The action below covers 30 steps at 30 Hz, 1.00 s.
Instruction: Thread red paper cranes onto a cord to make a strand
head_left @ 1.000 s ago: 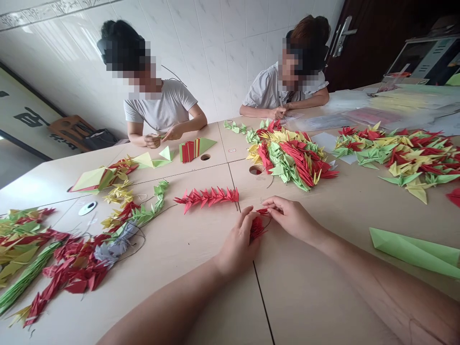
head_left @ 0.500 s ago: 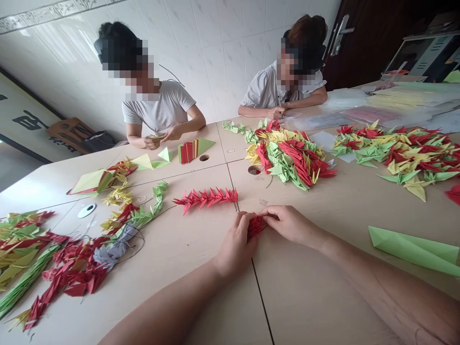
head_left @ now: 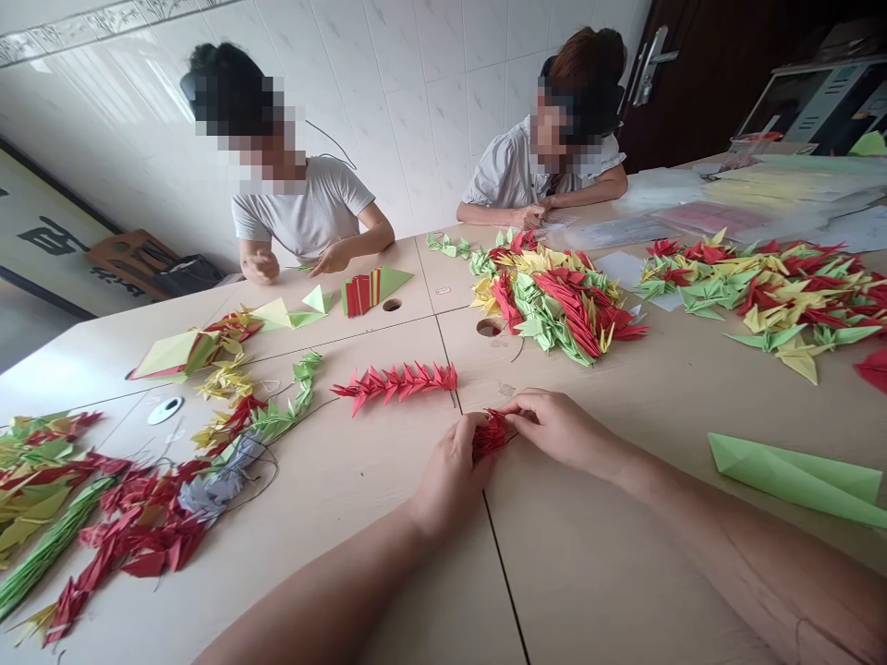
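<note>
Both my hands meet over a small bunch of red folded paper cranes (head_left: 491,431) on the pale wooden table (head_left: 589,554). My left hand (head_left: 450,471) curls its fingers round the bunch from the left. From the right, my right hand (head_left: 558,428) pinches the same bunch with its fingertips. Just beyond my hands lies a finished string of red cranes (head_left: 396,381).
A heap of red, green and yellow cranes (head_left: 554,300) lies ahead, another heap (head_left: 776,291) at the right, and crane strings (head_left: 139,499) at the left. A folded green sheet (head_left: 796,478) rests near my right arm. Two people sit across the table, hands on paper.
My hands drew closer together and both closed on the red crane bunch. The person at the far left lowered a hand to the table.
</note>
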### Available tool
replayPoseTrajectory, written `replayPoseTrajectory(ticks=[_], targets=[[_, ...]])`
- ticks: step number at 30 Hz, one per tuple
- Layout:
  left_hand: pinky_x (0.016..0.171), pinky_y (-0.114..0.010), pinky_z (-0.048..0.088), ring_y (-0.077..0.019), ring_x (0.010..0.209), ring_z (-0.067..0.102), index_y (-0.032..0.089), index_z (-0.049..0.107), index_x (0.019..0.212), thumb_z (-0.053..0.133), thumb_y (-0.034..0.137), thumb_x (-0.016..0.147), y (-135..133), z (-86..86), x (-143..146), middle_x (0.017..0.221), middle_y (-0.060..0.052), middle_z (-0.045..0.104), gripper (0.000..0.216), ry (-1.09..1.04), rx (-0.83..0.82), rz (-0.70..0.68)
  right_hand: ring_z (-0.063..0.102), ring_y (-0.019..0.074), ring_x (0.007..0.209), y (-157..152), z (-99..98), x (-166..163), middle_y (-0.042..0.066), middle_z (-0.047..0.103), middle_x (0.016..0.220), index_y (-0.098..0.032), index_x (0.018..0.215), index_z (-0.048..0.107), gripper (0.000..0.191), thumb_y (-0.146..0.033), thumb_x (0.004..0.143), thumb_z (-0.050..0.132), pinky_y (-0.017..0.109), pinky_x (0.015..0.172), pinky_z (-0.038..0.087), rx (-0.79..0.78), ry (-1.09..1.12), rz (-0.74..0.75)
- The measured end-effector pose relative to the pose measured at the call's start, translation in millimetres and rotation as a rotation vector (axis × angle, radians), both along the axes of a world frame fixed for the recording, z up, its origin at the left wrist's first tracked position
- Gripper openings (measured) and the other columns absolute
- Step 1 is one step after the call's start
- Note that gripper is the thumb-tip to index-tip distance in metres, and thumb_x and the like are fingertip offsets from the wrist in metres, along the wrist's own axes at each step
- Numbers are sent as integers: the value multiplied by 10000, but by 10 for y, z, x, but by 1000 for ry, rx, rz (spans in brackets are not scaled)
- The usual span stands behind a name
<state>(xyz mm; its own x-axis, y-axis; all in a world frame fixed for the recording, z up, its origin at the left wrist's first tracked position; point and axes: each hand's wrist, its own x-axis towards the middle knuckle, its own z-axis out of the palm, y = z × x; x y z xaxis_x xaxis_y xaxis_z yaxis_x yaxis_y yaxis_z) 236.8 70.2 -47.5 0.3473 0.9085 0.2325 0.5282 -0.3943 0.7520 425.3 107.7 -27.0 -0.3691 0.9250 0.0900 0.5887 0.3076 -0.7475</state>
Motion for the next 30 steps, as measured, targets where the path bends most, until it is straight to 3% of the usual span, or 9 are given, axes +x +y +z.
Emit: replayPoseTrajectory(ticks=[6,13,17,22,26,30], targets=[[765,-277,481,-156,897,579,210,515,975,554,79,814,10,9,-28,1017,-35,574,211,68,53,-13,666,189,770,0,34,-13,36,736,833,-200,789,693,212,-212,863,494,297,687,484,-98,-1,-3],[672,-261,462,-144,761,559,195,572,895,569,91,810,18,72,-16,870,-17,597,135,122,31,-6,665,181,721,-60,86,-42,25,730,793,-209,815,681,216,-401,838,584,278,627,489,-199,112,-17],[757,-306,472,-190,875,558,213,605,896,602,89,807,9,90,-10,881,-27,650,153,164,101,-29,652,170,707,-50,38,-36,23,716,801,-216,782,646,142,-348,817,605,273,620,485,-111,71,-55],[761,-304,474,-187,871,562,210,612,916,611,53,788,2,79,-10,920,-22,664,202,157,110,-33,644,166,728,-29,8,-10,21,708,848,-221,829,603,93,-233,849,513,276,650,468,-12,-45,-78],[764,-299,486,-181,887,573,206,620,922,605,64,793,2,53,-14,975,-36,650,193,133,126,-37,631,162,697,-25,9,1,13,705,836,-233,928,600,157,-208,877,454,269,622,443,37,-96,-68],[738,-270,499,-155,851,588,209,637,909,591,84,805,1,44,-12,972,-39,606,168,92,133,-38,640,175,798,-19,-7,6,22,698,910,-240,912,615,236,-142,872,405,276,687,456,84,-95,-19]])
